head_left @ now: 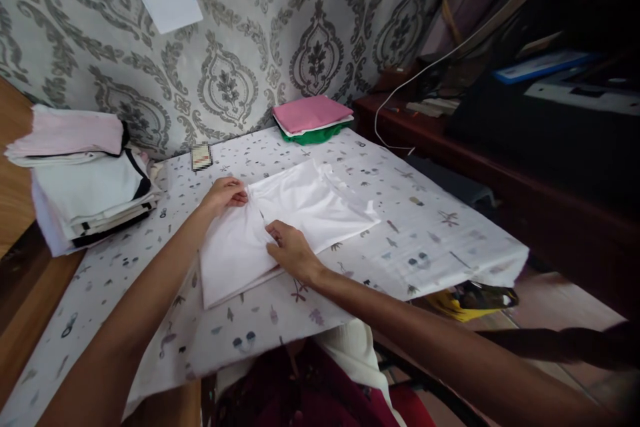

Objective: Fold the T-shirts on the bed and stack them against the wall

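Grey damask-patterned fabric (pixel 225 90) covers the background beyond your desk (pixel 440 240), which wears a white cloth printed with small motifs. Your white garment (pixel 310 207) lies flat around the middle of that surface, creased and folded into an elongated shape. Its long axis slants from near-left to far-right as you look down: the straight, folded end sits toward you on the left, while the uneven, wavy-edged end points away and to the right. Creases gather across its middle.

Your left hand (pixel 230 193) touches the far edge of the garment, fingers bent and drawn together where the fabric bunches; the thumb is hidden, so you cannot tell whether it pinches. Your right hand (pixel 290 250) reaches over the garment's near edge, thumb and forefinger narrowed on a bit of the cloth. A small dark mark shows between your two hands, too small to identify.

To the left of the garment, you have a tall pile of folded clothes (pixel 90 180) with pale pink on top. Beyond the garment's wavy end is a lower pink-topped stack (pixel 313 115), with white and green layers beneath. Beyond its left half stands or lies a small rectangular item (pixel 202 157), its face blurred.
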`<state>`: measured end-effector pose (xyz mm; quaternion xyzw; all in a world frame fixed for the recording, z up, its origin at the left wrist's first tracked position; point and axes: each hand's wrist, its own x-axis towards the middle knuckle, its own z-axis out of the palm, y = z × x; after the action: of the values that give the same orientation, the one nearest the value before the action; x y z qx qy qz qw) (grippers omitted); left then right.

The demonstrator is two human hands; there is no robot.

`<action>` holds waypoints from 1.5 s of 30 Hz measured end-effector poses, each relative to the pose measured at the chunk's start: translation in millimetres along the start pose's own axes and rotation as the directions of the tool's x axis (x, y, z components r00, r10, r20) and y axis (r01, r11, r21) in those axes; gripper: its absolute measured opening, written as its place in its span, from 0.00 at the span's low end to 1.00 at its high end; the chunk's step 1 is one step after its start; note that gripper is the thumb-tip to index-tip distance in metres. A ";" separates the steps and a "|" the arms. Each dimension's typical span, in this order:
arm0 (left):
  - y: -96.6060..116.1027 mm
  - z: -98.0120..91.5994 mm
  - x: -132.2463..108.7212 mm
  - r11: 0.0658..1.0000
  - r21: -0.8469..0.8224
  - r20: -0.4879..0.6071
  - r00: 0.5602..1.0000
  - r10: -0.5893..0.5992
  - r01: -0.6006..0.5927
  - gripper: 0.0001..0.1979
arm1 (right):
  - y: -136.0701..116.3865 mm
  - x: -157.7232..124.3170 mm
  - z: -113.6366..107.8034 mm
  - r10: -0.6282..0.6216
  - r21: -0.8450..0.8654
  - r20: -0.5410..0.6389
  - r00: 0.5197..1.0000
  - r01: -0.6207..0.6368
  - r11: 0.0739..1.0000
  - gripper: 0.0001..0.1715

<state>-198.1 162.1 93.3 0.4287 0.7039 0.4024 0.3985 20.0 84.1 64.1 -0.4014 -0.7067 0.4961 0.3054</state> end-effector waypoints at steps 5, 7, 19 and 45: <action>-12.1 -11.1 -31.9 0.969 0.132 -0.026 0.977 0.212 -0.207 0.11 | -10.4 8.4 -6.5 0.112 -0.007 0.125 0.986 -0.112 0.994 0.19; -24.2 -15.3 -57.6 0.878 0.319 -0.016 0.924 0.382 -0.358 0.11 | -13.6 17.4 -4.6 0.145 0.002 0.099 0.985 -0.146 0.989 0.18; -98.6 -17.4 -148.7 0.416 0.783 0.230 0.836 0.498 -0.463 0.29 | -5.7 24.0 9.0 -0.134 -0.146 -0.054 0.990 0.125 0.981 0.23; -80.8 -23.7 -138.7 0.459 0.669 0.250 0.758 0.602 -0.585 0.18 | 6.6 102.1 44.7 -0.195 -0.714 0.290 0.937 0.347 0.608 0.33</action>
<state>-198.8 3.6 58.4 0.7605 0.6123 0.2145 0.0267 -65.5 153.8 46.8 -0.3322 -0.9256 0.1391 0.1160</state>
